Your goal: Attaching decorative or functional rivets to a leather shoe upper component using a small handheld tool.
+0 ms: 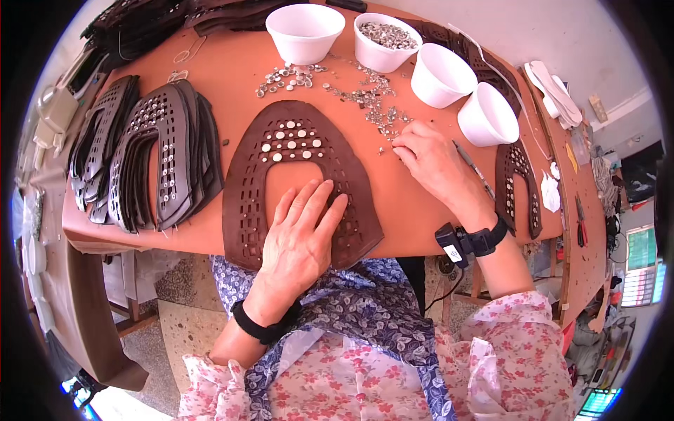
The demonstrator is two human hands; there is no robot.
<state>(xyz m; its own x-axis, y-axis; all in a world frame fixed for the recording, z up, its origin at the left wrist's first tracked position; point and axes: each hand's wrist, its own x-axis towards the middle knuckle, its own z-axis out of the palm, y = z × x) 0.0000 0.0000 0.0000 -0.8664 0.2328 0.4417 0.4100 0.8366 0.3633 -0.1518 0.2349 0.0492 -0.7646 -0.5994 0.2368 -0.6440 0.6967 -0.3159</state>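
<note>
A brown horseshoe-shaped leather piece (281, 151) with cut-out slots lies on the orange table (232, 77), several silver studs set near its top. My left hand (302, 235) lies flat on its lower right leg, fingers spread. My right hand (428, 158) rests on the table beside the piece's right edge, fingertips pinched at the loose silver studs (365, 98) scattered there. Whether a stud is between the fingers cannot be seen.
Stacks of dark perforated leather pieces (151, 154) lie at the left. White bowls (303, 31) stand at the back, one holding studs (386, 38). Another studded piece (518, 186) and a thin tool (472, 165) lie at the right. A second bench with tools (579, 217) is further right.
</note>
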